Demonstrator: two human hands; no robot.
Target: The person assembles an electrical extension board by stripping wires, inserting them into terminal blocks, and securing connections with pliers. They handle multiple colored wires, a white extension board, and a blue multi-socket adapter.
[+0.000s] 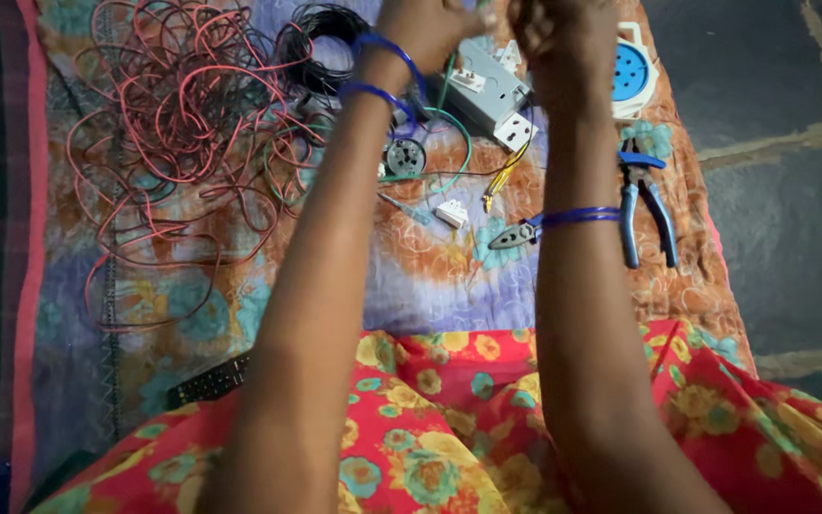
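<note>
Both hands raised at cloth's far edge. Left hand (pixel 427 29) and right hand (pixel 549 38) closed, grip contents unclear. Grey switch box (pixel 489 90) lies directly beneath, between them, left marginally nearer.

A patterned cloth (pixel 430 276) lies spread on the floor (pixel 782 190). On its left part sits a tangle of wire (pixel 173 133), with a coil of cable (pixel 321 43) just right of it. Near the middle stands a switch box (pixel 492 95), a round socket plate (pixel 632 74) to its right. Pliers (pixel 647 205) lie below that plate, a small cutter (pixel 516 234) to their left. A remote (pixel 209 379) rests at the cloth's near edge.
</note>
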